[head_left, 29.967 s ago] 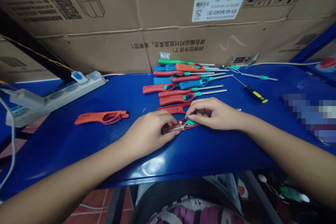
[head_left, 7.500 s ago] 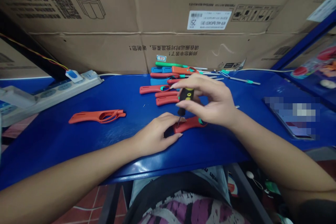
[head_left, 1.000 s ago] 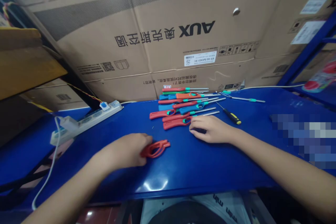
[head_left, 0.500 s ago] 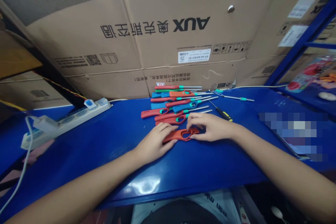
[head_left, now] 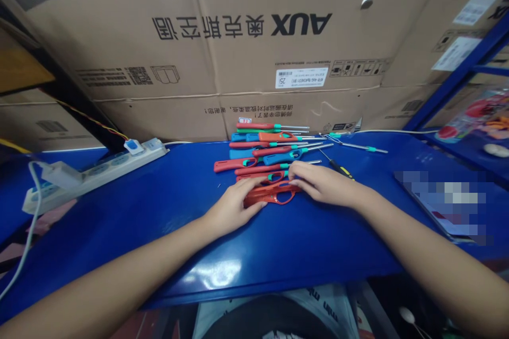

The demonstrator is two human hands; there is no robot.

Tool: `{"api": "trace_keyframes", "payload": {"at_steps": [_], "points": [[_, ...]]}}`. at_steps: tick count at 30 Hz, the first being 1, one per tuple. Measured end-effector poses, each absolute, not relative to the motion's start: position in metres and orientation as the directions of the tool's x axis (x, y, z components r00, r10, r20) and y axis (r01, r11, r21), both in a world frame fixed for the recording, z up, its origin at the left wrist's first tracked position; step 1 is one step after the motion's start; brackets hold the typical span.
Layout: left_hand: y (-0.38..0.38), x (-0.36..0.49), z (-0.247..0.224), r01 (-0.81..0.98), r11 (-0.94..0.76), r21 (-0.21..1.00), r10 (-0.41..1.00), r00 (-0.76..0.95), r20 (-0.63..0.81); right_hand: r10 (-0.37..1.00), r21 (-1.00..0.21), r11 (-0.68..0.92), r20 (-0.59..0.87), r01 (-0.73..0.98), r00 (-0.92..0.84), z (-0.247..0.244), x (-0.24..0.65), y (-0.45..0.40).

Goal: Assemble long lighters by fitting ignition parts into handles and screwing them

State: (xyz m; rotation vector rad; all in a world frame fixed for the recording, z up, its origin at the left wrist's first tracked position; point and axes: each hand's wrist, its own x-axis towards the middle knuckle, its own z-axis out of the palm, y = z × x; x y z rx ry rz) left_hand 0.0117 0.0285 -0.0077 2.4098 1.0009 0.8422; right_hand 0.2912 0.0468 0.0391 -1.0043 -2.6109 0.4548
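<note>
An orange-red gas lighter casing [head_left: 274, 197] lies at the front of a pile of stick lighters, with no metal tube showing on it. Its two halves look parted along the length, showing the hollow inside and the finger loop. My left hand [head_left: 234, 202] grips its handle end between thumb and fingers. At the other end, the bent fingers of my right hand [head_left: 322, 183] pinch the casing near the loop; their tips are partly hidden. Just behind lie red lighters [head_left: 235, 165] and a blue lighter [head_left: 282, 157] with green triggers and metal tubes.
A black-and-yellow screwdriver [head_left: 341, 168] lies right of the pile, near loose metal lighter tubes [head_left: 360, 147]. A white power strip [head_left: 99, 172] stands on the left of the blue table [head_left: 167, 243]. Behind rises a large cardboard box [head_left: 238, 63]. A blurred flat object [head_left: 441, 206] lies at right.
The orange-red casing has come apart into two halves, its inside now showing. My right fingers have shifted slightly up around its far end. The camera view has tilted a little.
</note>
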Motion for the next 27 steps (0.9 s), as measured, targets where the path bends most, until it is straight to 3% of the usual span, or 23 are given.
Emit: {"api": "trace_keyframes", "payload": {"at_steps": [5, 9, 13, 15, 18, 21, 23, 27], "points": [[0.031, 0.012, -0.003, 0.482, -0.627, 0.613, 0.765, 0.53, 0.366, 0.757, -0.402, 0.646, 0.23, 0.649, -0.612, 0.047, 0.306, 0.053], [0.033, 0.012, -0.004, 0.445, -0.608, 0.658, 0.773, 0.523, 0.359, 0.73, -0.535, 0.584, 0.018, 0.61, -0.683, 0.052, 0.31, 0.049], [0.033, 0.012, -0.006, 0.431, -0.593, 0.68, 0.782, 0.511, 0.357, 0.657, -0.583, 0.532, -0.173, 0.614, -0.734, 0.046, 0.298, 0.04], [0.032, 0.012, -0.004, 0.426, -0.6, 0.677, 0.778, 0.507, 0.371, 0.658, -0.591, 0.529, -0.167, 0.609, -0.734, 0.041, 0.291, 0.039], [0.027, 0.012, 0.004, 0.45, -0.641, 0.622, 0.756, 0.507, 0.413, 0.708, -0.548, 0.589, -0.005, 0.594, -0.706, 0.038, 0.291, 0.047], [0.016, 0.013, 0.015, 0.489, -0.702, 0.518, 0.709, 0.556, 0.434, 0.859, -0.409, 0.511, 0.198, 0.756, -0.473, 0.042, 0.311, 0.064], [0.007, 0.014, 0.02, 0.487, -0.755, 0.439, 0.652, 0.632, 0.419, 0.931, -0.306, 0.314, 0.286, 0.899, -0.228, 0.043, 0.335, 0.079], [-0.006, 0.017, 0.022, 0.52, -0.793, 0.316, 0.606, 0.721, 0.334, 0.934, -0.266, -0.001, 0.345, 0.964, 0.096, 0.033, 0.388, 0.102]]}}
